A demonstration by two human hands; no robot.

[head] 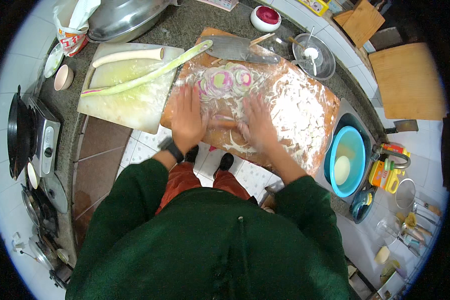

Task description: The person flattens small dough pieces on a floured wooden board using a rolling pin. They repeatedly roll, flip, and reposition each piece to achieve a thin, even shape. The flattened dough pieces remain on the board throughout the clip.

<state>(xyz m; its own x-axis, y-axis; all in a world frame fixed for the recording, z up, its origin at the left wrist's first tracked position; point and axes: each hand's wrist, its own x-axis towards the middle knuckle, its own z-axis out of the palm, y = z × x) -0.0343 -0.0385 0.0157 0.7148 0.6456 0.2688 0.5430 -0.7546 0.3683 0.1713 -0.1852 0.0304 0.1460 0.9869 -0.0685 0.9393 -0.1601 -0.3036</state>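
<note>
My left hand [187,118] and my right hand [261,122] lie palm down, fingers stretched forward, on a thin wooden rolling pin [225,123]. Motion blurs the hands and pin; a small pinkish dough piece [222,117] seems to be at the pin, not clearly seen. Under them is a floured wooden board [217,139]. Overlapping round dough wrappers [225,79] with pink and green centres lie just beyond my fingertips. Many small floured dough pieces [298,116] cover the board's right side. Behind the wrappers rests a cleaver [228,48].
On a white cutting board [127,112] at left lie a pale dough log [129,57] and a long green-white dough strip [146,78], its tip on the wooden board. A glass bowl [324,62], a white bowl of red filling [265,27] and a blue basin [347,187] stand around.
</note>
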